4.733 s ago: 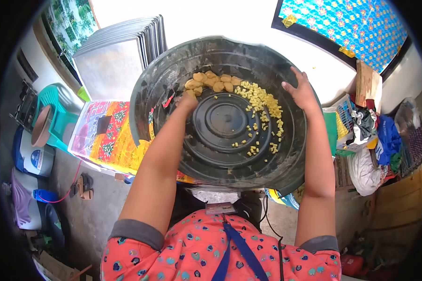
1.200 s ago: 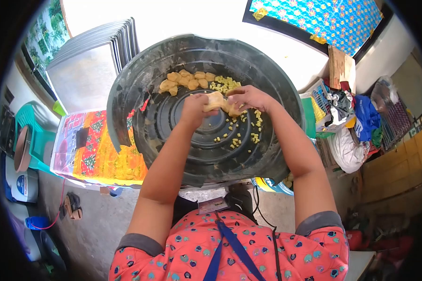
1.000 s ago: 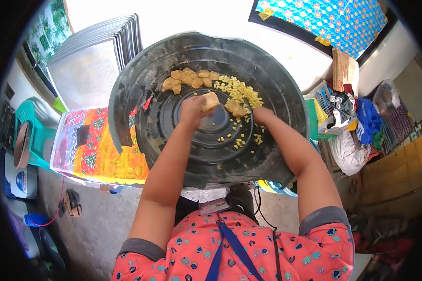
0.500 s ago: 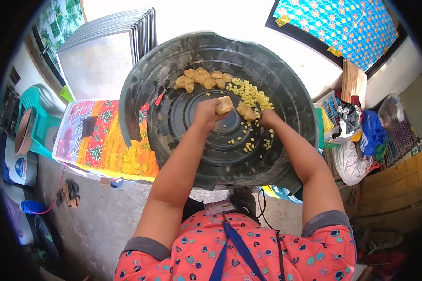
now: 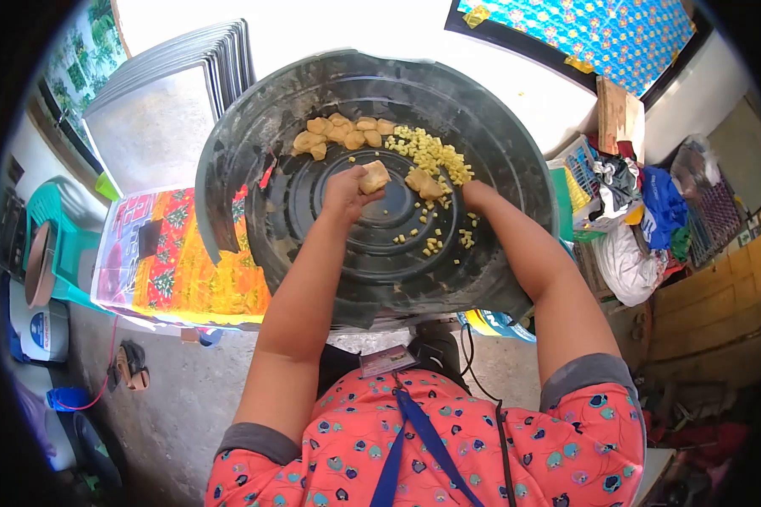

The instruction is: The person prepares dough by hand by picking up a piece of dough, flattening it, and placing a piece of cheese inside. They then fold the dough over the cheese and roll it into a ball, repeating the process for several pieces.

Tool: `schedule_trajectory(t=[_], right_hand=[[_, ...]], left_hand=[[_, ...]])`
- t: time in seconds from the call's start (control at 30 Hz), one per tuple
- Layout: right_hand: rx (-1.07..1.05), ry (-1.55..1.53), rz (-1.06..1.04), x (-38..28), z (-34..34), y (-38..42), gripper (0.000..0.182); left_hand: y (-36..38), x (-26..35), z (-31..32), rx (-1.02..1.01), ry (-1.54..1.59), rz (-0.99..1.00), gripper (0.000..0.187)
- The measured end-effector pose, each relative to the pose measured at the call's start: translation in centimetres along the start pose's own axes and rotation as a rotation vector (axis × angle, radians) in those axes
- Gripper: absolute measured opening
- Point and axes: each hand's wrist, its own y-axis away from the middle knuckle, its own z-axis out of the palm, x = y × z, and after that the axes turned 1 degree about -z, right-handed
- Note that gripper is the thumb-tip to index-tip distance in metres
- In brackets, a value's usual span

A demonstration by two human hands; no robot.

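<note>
A large dark round basin [image 5: 380,279] lies in front of me. My left hand [image 5: 344,196] holds a flattened piece of dough [image 5: 374,177] between its fingers, over the basin's middle. At the right edge of a heap of small yellow cubes [image 5: 427,154] is my right hand [image 5: 479,196]; its fingers are hidden among the cubes and behind the hand. Another dough piece [image 5: 423,183] rests on the basin floor between my hands. Several brown dough lumps [image 5: 338,131] sit together at the back left. Loose cubes are scattered near the right hand.
Metal trays [image 5: 156,118] lean in a stack at the back left. A bright patterned cover [image 5: 186,262] lies left of the basin. At the right are baskets with cloths and bags [image 5: 664,211]. A green chair [image 5: 63,245] stands at the far left.
The whole view has shifted, so basin and hands appear farther left and slightly higher. My left hand still holds the dough, its fingers spread a little more; my right hand remains by the cubes.
</note>
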Motion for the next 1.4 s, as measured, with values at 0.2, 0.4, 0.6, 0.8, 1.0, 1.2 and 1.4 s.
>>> schedule_trajectory(t=[0.2, 0.4, 0.6, 0.8, 1.0, 1.2, 1.4], right_hand=[[-0.054, 0.215, -0.029, -0.4, 2.6, 0.5, 0.021], [-0.115, 0.229, -0.038, -0.5, 1.7, 0.9, 0.021], [-0.21, -0.047, -0.035, -0.5, -1.1, 0.3, 0.018], [-0.181, -0.759, -0.072, -0.5, -6.6, 1.8, 0.031], [-0.244, -1.129, -0.252, 0.0, -7.4, 2.9, 0.028], [-0.205, -1.131, -0.267, -0.7, -8.4, 3.5, 0.023], [-0.168, -1.082, -0.196, -0.8, -8.4, 3.5, 0.019]], left_hand=[[0.4, 0.2, -0.2, -0.033, -0.019, 0.06, 0.032], [0.7, 0.2, 0.0, -0.009, -0.005, 0.037, 0.029], [0.5, 0.1, 0.4, 0.004, 0.023, 0.041, 0.028], [0.4, -0.4, 0.2, -0.069, -0.015, 0.017, 0.034], [-0.1, -0.7, 0.2, -0.073, 0.009, 0.01, 0.029], [0.0, -0.9, 0.0, -0.067, -0.021, 0.003, 0.031], [0.0, -1.0, 0.0, -0.098, -0.068, -0.02, 0.033]])
